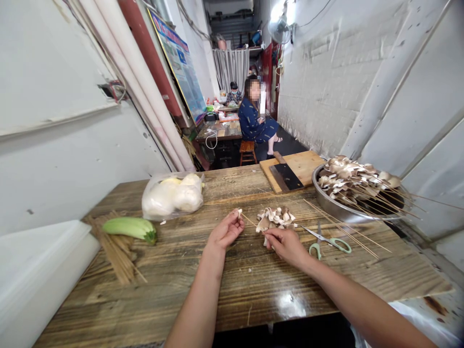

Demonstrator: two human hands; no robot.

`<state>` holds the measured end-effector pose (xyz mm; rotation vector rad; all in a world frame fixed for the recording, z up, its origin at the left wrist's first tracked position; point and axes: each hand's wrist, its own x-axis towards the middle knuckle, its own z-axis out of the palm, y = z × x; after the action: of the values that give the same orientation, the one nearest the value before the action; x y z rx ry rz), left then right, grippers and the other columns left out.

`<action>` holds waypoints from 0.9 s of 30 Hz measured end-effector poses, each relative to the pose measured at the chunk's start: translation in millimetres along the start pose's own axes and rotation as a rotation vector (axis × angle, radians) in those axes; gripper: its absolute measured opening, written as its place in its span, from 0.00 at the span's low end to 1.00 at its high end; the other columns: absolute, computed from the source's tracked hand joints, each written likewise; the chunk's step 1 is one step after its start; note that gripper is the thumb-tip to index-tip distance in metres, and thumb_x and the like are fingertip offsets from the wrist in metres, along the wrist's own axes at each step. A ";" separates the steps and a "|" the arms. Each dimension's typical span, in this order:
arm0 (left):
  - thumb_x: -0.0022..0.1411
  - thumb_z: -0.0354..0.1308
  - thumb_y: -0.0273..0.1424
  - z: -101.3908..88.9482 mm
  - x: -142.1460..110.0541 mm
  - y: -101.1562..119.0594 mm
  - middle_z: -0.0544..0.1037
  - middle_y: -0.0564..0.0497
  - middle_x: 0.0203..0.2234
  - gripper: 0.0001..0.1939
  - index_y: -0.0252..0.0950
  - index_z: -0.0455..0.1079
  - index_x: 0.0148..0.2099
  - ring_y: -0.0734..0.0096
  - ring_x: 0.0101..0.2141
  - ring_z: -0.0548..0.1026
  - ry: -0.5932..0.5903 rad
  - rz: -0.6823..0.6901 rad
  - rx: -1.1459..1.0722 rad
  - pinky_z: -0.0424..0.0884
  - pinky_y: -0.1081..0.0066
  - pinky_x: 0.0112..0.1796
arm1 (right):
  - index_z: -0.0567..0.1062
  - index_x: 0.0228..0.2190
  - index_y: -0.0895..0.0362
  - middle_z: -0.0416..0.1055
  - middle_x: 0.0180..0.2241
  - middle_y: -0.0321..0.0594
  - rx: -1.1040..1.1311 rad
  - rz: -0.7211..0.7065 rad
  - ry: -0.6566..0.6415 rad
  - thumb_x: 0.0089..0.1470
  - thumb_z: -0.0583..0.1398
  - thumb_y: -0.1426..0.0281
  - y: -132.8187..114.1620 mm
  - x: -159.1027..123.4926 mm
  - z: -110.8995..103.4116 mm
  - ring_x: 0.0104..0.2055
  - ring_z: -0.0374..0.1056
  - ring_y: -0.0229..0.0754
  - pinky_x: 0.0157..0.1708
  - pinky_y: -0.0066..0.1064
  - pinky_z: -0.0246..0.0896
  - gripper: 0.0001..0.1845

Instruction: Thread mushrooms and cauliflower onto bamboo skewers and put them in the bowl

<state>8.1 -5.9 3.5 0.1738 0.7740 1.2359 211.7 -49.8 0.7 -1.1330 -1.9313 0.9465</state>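
My left hand is raised over the table, thumb and fingertips pinched on a small pale mushroom piece. From there a thin bamboo skewer slants down to my right hand, whose fingers are closed on its lower end. A heap of torn oyster mushrooms lies right behind my right hand. Whether the grey-brown cap at my right fingertips is on the skewer or in the heap, I cannot tell. Scissors with pale green handles lie open to the right of that hand.
Mushroom skewers fill a steel basin at the right, near loose skewers. A cleaver rests on a cutting board. Leftward are bagged white vegetables and a green gourd on bundled skewers. Two people sit behind.
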 end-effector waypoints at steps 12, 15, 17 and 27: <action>0.48 0.60 0.17 4.8 -3.6 -17.2 0.74 0.52 0.24 0.09 0.31 0.70 0.33 0.78 0.24 0.71 -0.122 0.031 0.185 0.69 0.76 0.29 | 0.74 0.26 0.56 0.72 0.21 0.35 0.006 -0.017 0.061 0.58 0.51 0.67 0.2 0.6 3.0 0.24 0.66 0.36 0.29 0.26 0.59 0.15; 0.47 0.61 0.16 10.4 -6.6 -28.3 0.74 0.51 0.24 0.10 0.31 0.70 0.33 0.76 0.27 0.72 -0.180 0.011 0.218 0.69 0.76 0.31 | 0.74 0.27 0.56 0.71 0.21 0.35 0.019 -0.028 0.078 0.59 0.51 0.66 -1.1 0.9 2.4 0.25 0.66 0.36 0.30 0.26 0.60 0.15; 0.47 0.61 0.17 13.4 -8.4 -33.5 0.74 0.51 0.25 0.09 0.31 0.70 0.33 0.75 0.27 0.73 -0.200 -0.012 0.219 0.69 0.75 0.32 | 0.74 0.27 0.57 0.71 0.21 0.35 0.024 -0.034 0.087 0.59 0.51 0.66 -1.1 0.8 2.8 0.26 0.66 0.37 0.31 0.26 0.60 0.15; 0.46 0.64 0.24 15.0 -8.1 -31.3 0.75 0.52 0.25 0.09 0.35 0.73 0.33 0.77 0.27 0.69 0.093 0.446 0.551 0.62 0.77 0.32 | 0.74 0.34 0.57 0.71 0.22 0.37 0.175 0.104 0.299 0.54 0.53 0.59 4.6 10.2 -18.0 0.16 0.59 0.34 0.17 0.25 0.54 0.16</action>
<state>40.8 -19.9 1.9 0.7759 1.1897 1.4260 224.8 -34.6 7.7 -1.2054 -1.5335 0.9226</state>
